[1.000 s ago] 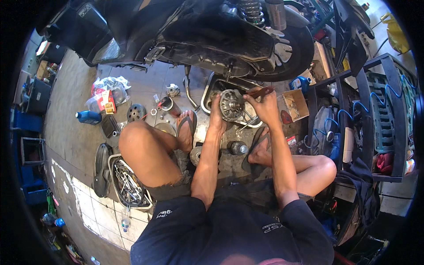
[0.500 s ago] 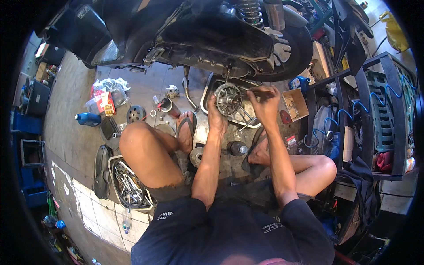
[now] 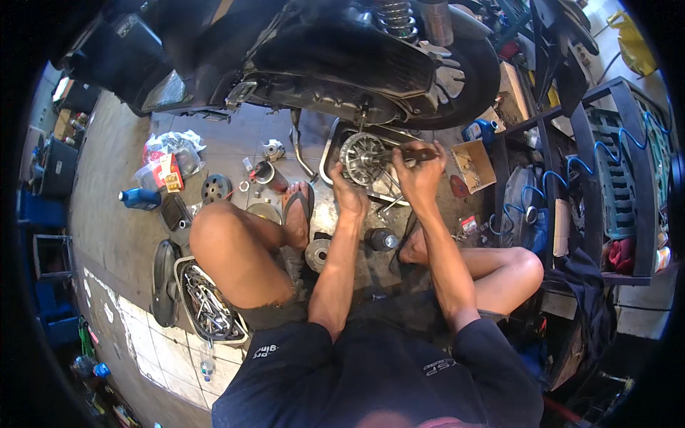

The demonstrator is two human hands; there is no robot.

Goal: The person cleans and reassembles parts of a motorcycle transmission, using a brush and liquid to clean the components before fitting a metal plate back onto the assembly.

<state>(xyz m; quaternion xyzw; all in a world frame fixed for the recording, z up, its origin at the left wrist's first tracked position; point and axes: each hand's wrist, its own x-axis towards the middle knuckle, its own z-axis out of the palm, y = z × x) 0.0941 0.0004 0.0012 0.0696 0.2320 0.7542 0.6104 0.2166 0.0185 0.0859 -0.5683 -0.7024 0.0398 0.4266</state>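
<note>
My left hand (image 3: 349, 191) grips the lower left rim of a round, ribbed metal clutch part (image 3: 358, 162), held tilted over a metal-rimmed tray (image 3: 330, 146). In my right hand (image 3: 421, 175) is a short dark tool with a brownish handle (image 3: 422, 153), pinched between thumb and fingers. The tool's tip meets the middle of the clutch part; its exact kind cannot be made out. Below the hands, between my feet, stand a dark bottle (image 3: 382, 239) and a round metal disc with a central hole (image 3: 318, 255).
A motorcycle (image 3: 335, 71) stands just beyond the tray. To the left lie a drilled round plate (image 3: 216, 187), a blue bottle (image 3: 140, 199) and a tray of wrenches (image 3: 178, 285). A cardboard box (image 3: 474, 165) and a dark rack (image 3: 546, 146) with a coiled blue hose are on the right.
My right hand has moved slightly left and down, bringing the tool against the clutch part's middle. The clutch part has turned to show more of its face, while my left hand has shifted slightly.
</note>
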